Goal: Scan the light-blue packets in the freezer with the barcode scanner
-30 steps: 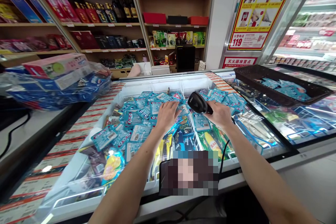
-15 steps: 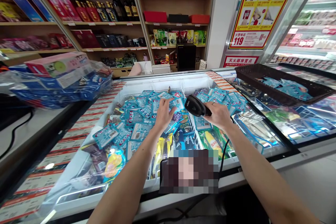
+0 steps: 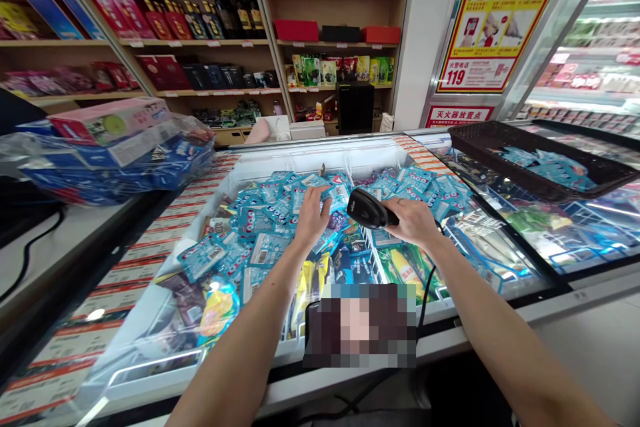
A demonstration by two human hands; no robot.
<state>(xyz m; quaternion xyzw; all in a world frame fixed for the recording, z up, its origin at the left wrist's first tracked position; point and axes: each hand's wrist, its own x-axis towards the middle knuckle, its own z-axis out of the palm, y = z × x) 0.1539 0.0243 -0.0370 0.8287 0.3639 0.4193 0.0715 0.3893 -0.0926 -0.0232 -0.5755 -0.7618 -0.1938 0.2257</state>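
My left hand (image 3: 314,215) reaches into the freezer, thumb and fingers closed at the left edge of a blue packet (image 3: 339,195); the grip is partly hidden. In my right hand (image 3: 414,220) is a black handheld barcode scanner (image 3: 369,208), its head turned left toward that packet. Its cable (image 3: 426,297) hangs below my right wrist. Many similar blue packets (image 3: 267,250) lie loose in the chest freezer (image 3: 320,155) around and beneath both hands. Yellow packs (image 3: 307,280) and green packs (image 3: 407,267) lie nearer the front.
A dark device with a blurred screen (image 3: 360,327) stands at the freezer's front edge. On the right, a brown basket (image 3: 505,177) with blue packets rests on the freezer top. Plastic-wrapped boxes (image 3: 115,153) stand at left. Shelves of goods (image 3: 200,43) line the back.
The scanner and my right hand have shifted slightly left and down. My left hand stays nearly in place, its thumb drawn in a little as the packet's angle changes slightly.
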